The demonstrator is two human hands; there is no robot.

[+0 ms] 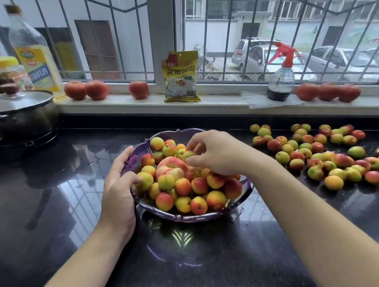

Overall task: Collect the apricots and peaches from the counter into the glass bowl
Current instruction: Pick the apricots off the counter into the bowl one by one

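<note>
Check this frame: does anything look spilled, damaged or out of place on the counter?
Nothing looks damaged or spilled. The loose fruit scattered on the counter right of the glass bowl is just uncollected task fruit. The bowl is heaped high, so more could roll off.

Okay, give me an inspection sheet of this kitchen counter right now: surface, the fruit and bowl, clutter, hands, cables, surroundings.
Surface: dark glossy counter, reflective, a few water drops.
Job's things: glass bowl, purple-tinted, heaped with apricots and one larger peach; loose fruit still spread on the counter to the bowl's right.
Clutter: lidded pot at far left; on the sill tomatoes, yellow packet, spray bottle, oil bottle, yellow-lidded jar.
Hands: left hand holds the bowl's rim; right hand over the heap, fingers curled round a small greenish fruit.
Cables: nothing seen.
Surroundings: barred window, parked cars outside.
</note>
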